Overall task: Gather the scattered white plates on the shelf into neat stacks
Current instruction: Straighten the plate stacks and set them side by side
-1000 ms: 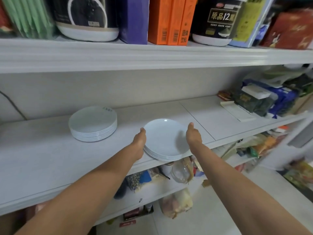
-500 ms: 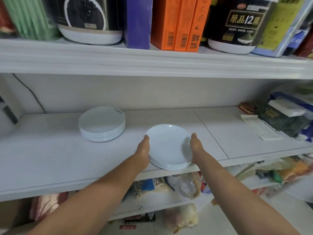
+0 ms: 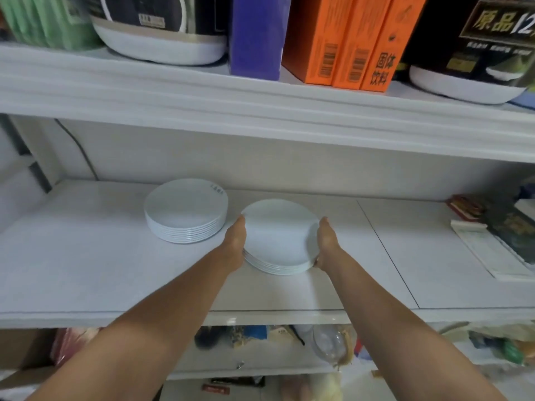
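On the white shelf, towards the left, a stack of white plates sits squarely, with small print near the far rim of its top plate. Just to its right, close but apart, our left grip clasps the left edge of a second stack of white plates, thumb lying along the rim and fingers hidden beneath. Our right grip holds the opposite edge the same way, so this stack is held between both. We cannot tell whether it rests on the shelf or is held just above it. Further right, a dark packet lies on the shelf. On the shelf above stand a purple box and orange cartons.
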